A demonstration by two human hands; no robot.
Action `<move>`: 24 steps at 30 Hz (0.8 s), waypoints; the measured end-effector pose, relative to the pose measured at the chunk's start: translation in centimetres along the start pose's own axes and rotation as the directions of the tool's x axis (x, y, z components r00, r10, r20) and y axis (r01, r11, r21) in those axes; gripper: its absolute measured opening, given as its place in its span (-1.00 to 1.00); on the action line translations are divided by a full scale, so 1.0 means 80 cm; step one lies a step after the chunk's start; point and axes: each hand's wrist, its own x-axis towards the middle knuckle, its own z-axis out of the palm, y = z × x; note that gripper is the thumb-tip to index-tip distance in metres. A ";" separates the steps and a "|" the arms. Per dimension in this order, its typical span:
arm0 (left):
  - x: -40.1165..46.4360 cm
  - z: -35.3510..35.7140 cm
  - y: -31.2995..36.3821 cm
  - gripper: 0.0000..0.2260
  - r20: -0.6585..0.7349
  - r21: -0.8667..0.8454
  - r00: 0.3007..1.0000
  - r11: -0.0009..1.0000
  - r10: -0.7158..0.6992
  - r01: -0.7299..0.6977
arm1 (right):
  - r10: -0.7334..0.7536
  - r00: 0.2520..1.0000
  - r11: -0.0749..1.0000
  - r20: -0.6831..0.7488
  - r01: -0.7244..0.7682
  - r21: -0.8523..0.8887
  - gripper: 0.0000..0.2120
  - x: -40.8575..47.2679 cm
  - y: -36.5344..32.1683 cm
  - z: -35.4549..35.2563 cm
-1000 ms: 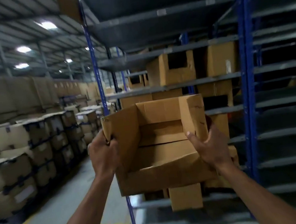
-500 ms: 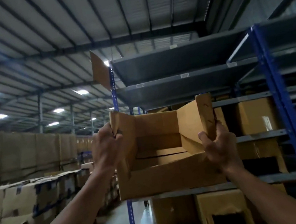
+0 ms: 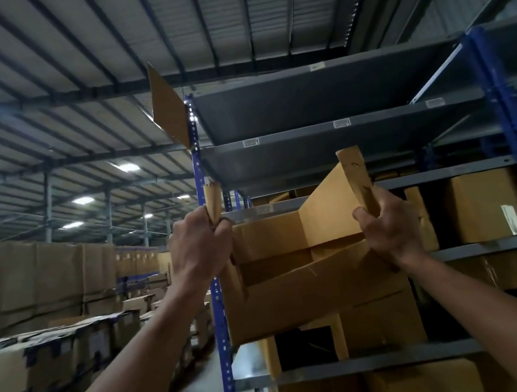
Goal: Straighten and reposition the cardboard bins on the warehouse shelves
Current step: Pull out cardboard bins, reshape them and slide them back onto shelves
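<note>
An open-fronted cardboard bin [image 3: 299, 292] is raised in front of the blue and grey shelving rack [image 3: 330, 101], tilted with its right side higher. My left hand [image 3: 200, 249] grips the bin's torn left wall near its top. My right hand [image 3: 386, 231] grips the tall right wall, thumb on the inside. The bin's open front faces me and its inside looks bare. Other cardboard bins [image 3: 482, 206] stand on the shelves behind and below it, partly hidden by the held one.
A blue upright post [image 3: 218, 316] stands just left of the bin. A loose cardboard flap [image 3: 168, 109] sticks out at the rack's top corner. Stacked taped cartons [image 3: 51, 358] line the aisle on the left. Grey upper shelves [image 3: 326, 147] hang close overhead.
Both hands have lifted the bin from waist height up toward the upper shelves, and it now tilts up on the right. The view has swung upward toward the ceiling.
</note>
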 end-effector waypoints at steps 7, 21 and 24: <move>0.011 0.045 -0.046 -0.78 -0.020 0.000 0.997 0.997 0.078 -0.078 | 0.004 0.999 0.999 -0.050 -0.006 -0.032 -0.83 0.008 0.046 0.064; -0.067 0.232 -0.206 0.45 0.499 -0.020 0.862 0.996 0.090 -0.092 | 0.164 0.981 0.983 -0.107 -0.153 0.103 -0.37 0.067 0.213 0.227; -0.075 0.276 -0.246 0.32 0.385 0.103 0.922 0.995 -0.026 -0.015 | 0.143 0.989 0.977 -0.043 -0.134 0.168 -0.07 0.061 0.252 0.278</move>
